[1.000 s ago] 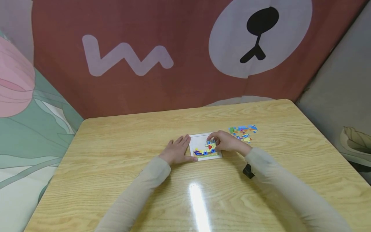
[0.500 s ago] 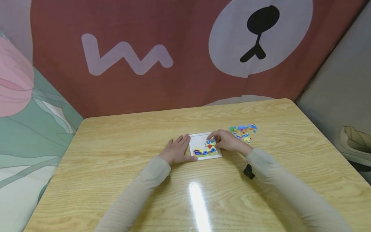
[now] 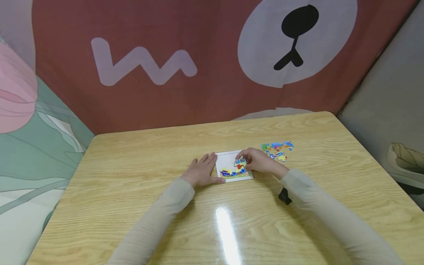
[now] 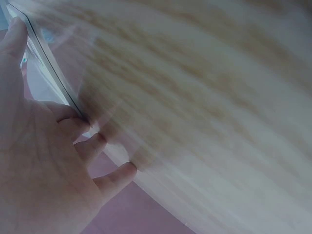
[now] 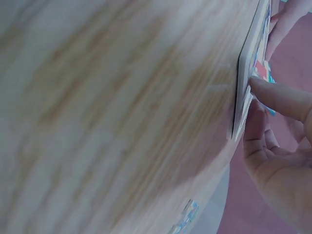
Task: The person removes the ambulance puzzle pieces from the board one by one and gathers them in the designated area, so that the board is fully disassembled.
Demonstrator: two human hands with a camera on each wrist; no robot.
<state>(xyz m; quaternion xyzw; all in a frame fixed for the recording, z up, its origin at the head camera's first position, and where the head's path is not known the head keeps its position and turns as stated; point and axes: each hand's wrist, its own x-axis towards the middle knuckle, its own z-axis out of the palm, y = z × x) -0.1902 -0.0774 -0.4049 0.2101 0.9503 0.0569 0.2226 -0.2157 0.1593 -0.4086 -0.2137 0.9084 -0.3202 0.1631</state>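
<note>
Reddish-brown fabric [image 3: 212,99] printed with pale shapes hangs behind a wood-grained bench [image 3: 132,158]. Toward the bench's far edge, right of its middle, lies a white puzzle tray [image 3: 227,158], with colourful fitted pieces [image 3: 232,176] along its near edge. At the tray's right side, the right hand [image 3: 260,161] has its grip together, thumb and forefinger pinching a vehicle section [image 3: 239,163]; whether that is one piece or several I cannot tell. At the tray's left edge, the left hand [image 3: 201,172] has its grip apart, fingers spread, thumb touching the near left corner. Beyond the right hand, loose puzzle pieces [image 3: 277,146] lie toward the bench's far right corner. A small black object [image 3: 285,196] shows beside the right sleeve [image 3: 301,189].
</note>
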